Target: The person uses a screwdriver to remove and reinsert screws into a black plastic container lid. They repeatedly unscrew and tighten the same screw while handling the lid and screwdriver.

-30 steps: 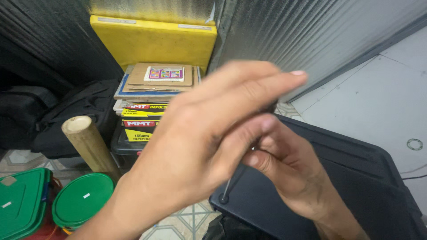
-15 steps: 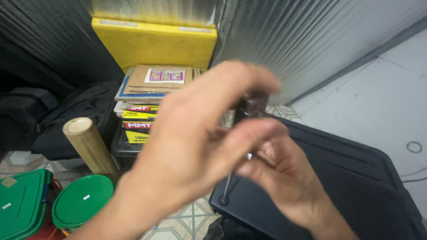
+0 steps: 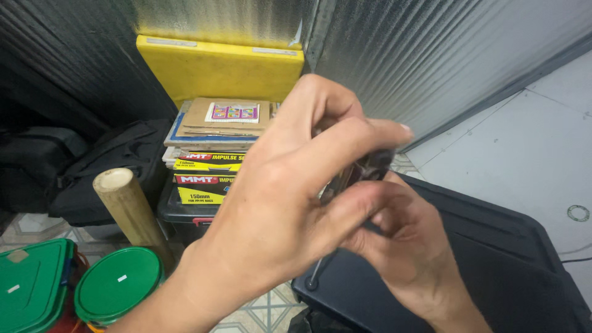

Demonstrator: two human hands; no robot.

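Observation:
My left hand [image 3: 290,209] is raised in the middle of the view, fingers curled around the dark handle of a screwdriver [image 3: 364,168]. Its thin metal shaft [image 3: 317,270] points down to the near corner of a black plastic bin lid [image 3: 493,246]. My right hand [image 3: 404,246] sits under and behind the left one, its fingers closed around the lower part of the same handle. Most of the tool is hidden by my fingers.
A stack of flat boxes [image 3: 209,160] stands on a dark crate against a yellow board [image 3: 216,68] and corrugated metal walls. A bamboo tube [image 3: 126,206], round green lid [image 3: 117,283], green box [image 3: 31,283] and black bags [image 3: 92,166] lie left. Grey floor [image 3: 530,142] at right.
My left fingers have curled tighter around the handle, from stretched out to bent. Both hands have stayed over the bin lid's corner, shifting slightly.

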